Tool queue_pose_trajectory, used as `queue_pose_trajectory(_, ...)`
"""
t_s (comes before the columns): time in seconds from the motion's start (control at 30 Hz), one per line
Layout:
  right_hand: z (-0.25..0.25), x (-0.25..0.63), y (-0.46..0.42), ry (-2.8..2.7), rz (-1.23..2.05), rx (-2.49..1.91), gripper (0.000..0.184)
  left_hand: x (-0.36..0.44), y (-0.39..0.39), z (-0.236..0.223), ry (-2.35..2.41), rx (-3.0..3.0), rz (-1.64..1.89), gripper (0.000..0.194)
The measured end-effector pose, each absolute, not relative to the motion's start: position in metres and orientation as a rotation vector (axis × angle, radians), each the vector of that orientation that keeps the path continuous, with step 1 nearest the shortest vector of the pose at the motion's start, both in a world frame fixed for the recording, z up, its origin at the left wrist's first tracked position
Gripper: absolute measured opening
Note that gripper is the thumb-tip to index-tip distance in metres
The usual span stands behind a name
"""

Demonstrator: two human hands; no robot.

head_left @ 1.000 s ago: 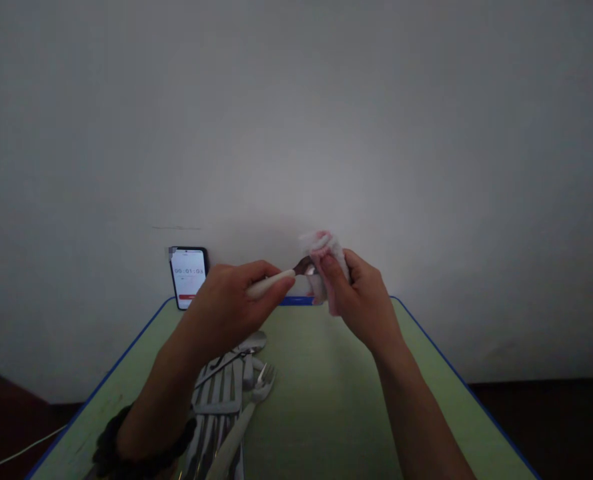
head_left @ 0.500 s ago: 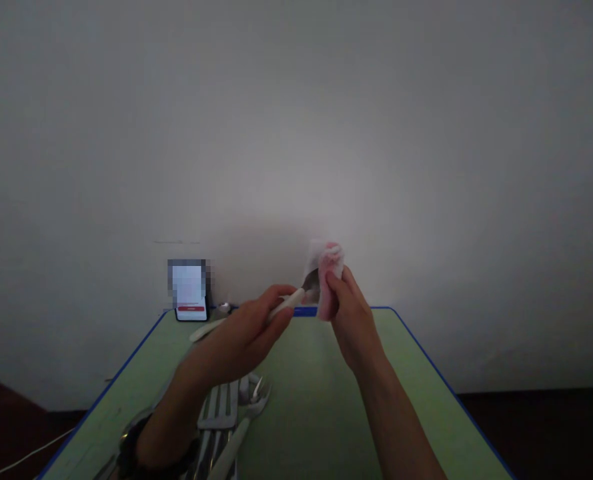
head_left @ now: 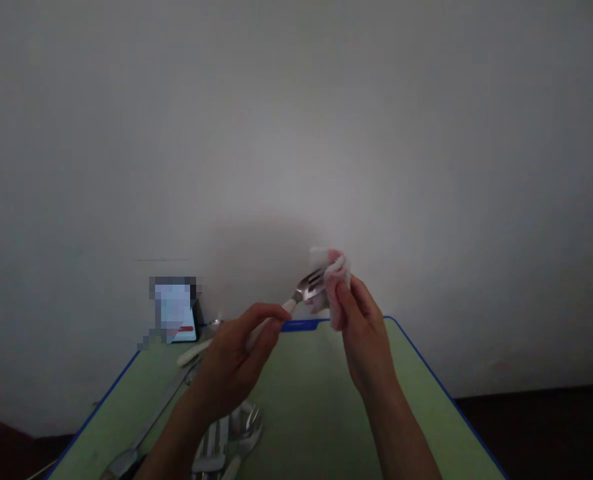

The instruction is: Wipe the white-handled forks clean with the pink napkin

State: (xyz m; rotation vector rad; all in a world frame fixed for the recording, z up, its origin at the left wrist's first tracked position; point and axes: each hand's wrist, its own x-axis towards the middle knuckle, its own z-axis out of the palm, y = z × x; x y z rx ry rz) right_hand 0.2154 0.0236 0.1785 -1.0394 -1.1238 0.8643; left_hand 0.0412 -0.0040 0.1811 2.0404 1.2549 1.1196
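My left hand (head_left: 243,343) is closed round the pale handle of a fork (head_left: 307,285), whose metal tines point up and to the right. A pink and white cloth (head_left: 337,283) is pinched in my right hand (head_left: 366,327). The cloth lies against the ends of the tines and hides part of them. Both hands are raised above the far part of the green table (head_left: 311,413).
Left of my hands a phone (head_left: 179,313) leans at the table's far edge, with a pale-handled spoon (head_left: 196,350) before it. A long metal utensil (head_left: 151,417), a slotted turner (head_left: 211,447) and other forks (head_left: 249,433) lie at the left. A wall stands behind.
The fork's tines now show more clearly outside the cloth. My left hand has moved slightly left and down, my right hand slightly right. The whole view has shifted a little.
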Motion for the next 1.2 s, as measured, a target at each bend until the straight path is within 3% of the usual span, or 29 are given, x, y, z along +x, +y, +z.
queue_pose_trajectory(0.2,0.175,0.199,0.031,-0.916,1.107,-0.918,0.031,0.049,0.006,0.176,1.251,1.842,1.148,0.033)
queue_pose_trajectory(0.37,0.185,0.192,0.027,-0.915,1.381,-0.546,0.039,0.056,0.018,0.163,1.213,1.953,0.993,0.032)
queue_pose_trajectory(0.6,0.168,0.207,0.040,-0.898,1.377,-0.632,0.046,0.070,0.034,0.144,1.201,1.867,0.963,0.031)
queue_pose_trajectory(0.83,0.156,0.209,0.052,-0.759,1.416,-0.706,0.040,0.073,0.041,0.142,1.164,1.830,0.961,0.031)
queue_pose_trajectory(1.2,0.154,0.183,0.030,-0.521,1.482,-0.443,0.028,0.045,0.013,0.144,1.149,1.980,0.942,0.021)
